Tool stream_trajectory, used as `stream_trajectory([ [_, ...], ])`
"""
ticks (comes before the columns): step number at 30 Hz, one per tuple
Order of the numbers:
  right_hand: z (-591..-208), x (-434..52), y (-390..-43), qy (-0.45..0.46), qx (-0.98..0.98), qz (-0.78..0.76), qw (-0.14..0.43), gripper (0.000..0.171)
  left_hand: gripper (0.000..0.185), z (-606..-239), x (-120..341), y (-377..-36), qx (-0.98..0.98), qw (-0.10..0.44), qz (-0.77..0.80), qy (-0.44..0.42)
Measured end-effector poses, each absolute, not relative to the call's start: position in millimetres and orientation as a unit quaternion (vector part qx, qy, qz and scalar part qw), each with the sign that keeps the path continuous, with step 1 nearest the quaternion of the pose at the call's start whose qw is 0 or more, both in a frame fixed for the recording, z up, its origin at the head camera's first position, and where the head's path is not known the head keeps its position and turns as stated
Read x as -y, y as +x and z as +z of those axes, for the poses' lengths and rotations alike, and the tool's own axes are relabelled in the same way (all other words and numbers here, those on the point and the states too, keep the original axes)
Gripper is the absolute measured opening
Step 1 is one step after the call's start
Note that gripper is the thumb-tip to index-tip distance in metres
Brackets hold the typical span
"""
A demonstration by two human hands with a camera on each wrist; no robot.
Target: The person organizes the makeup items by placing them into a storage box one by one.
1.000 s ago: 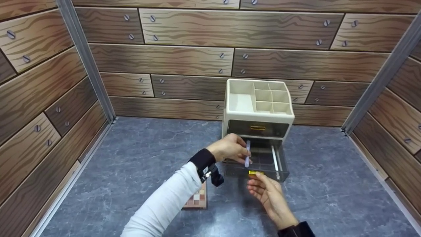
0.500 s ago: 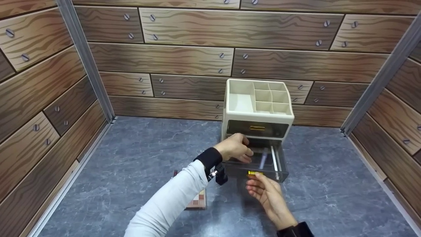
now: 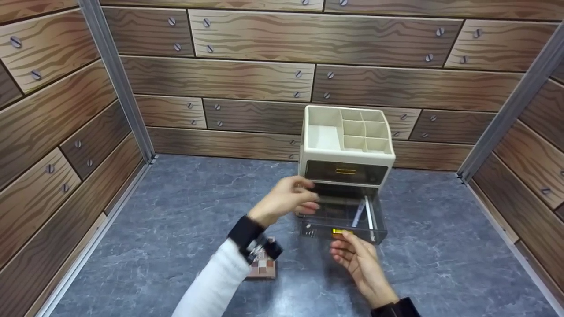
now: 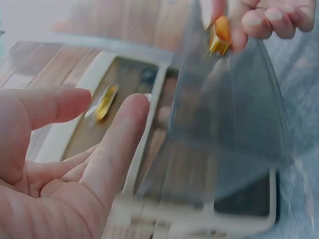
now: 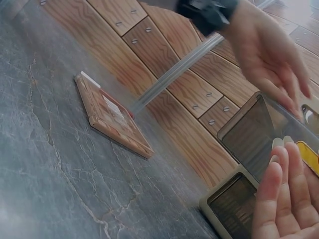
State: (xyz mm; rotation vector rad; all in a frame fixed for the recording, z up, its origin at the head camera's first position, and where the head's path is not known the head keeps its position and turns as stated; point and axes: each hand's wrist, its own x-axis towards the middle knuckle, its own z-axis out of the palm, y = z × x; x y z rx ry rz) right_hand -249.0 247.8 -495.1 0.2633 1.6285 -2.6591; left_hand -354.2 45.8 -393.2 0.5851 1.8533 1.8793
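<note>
A cream desktop organizer (image 3: 346, 155) stands with its dark see-through lower drawer (image 3: 326, 232) pulled out. My right hand (image 3: 363, 268) pinches the drawer's gold handle (image 3: 338, 231) between thumb and finger. Just above the drawer's left side is my left hand (image 3: 284, 198), blurred, its fingers loosely bent with nothing between them; the left wrist view shows the gap between thumb and forefinger. Inside the drawer, on its right side, a slim lavender stick (image 3: 358, 214) lies slanted beside a slim white stick (image 3: 369, 213).
A palette of brown and pink squares (image 3: 264, 269) lies on the grey marbled surface (image 3: 198, 189), partly behind the left wrist. In the right wrist view, a white item and a red item show along the palette's (image 5: 112, 114) far edge. Wood-patterned walls (image 3: 251, 79) enclose the area.
My left hand has let go of the lavender stick, which now lies in the drawer, and has drawn back to the left. The right hand stays at the handle.
</note>
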Motion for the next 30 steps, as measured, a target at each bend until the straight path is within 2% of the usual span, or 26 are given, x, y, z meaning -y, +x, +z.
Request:
stream_trajectory([
  [7, -500, -248, -248, 0.08, -0.525, -0.847, 0.001, 0.02, 0.048, -419, 13, -348, -0.688, 0.168, 0.684, 0.176],
  [14, -497, -248, -249, 0.072, -0.532, -0.844, -0.004, 0.022, 0.051, -435, 49, -345, -0.709, 0.141, 0.675, 0.147],
  [21, -494, -247, -251, 0.088, -0.525, -0.846, -0.001, 0.021, 0.043, -438, 75, -348, -0.798, 0.09, 0.58, 0.137],
  [24, -495, -247, -251, 0.085, -0.528, -0.845, 0.008, 0.022, 0.04, -451, 83, -352, -0.828, 0.066, 0.542, 0.128],
  [30, -497, -249, -251, 0.075, -0.53, -0.845, 0.011, 0.022, 0.035, -469, 85, -350, -0.888, 0.058, 0.433, 0.14],
])
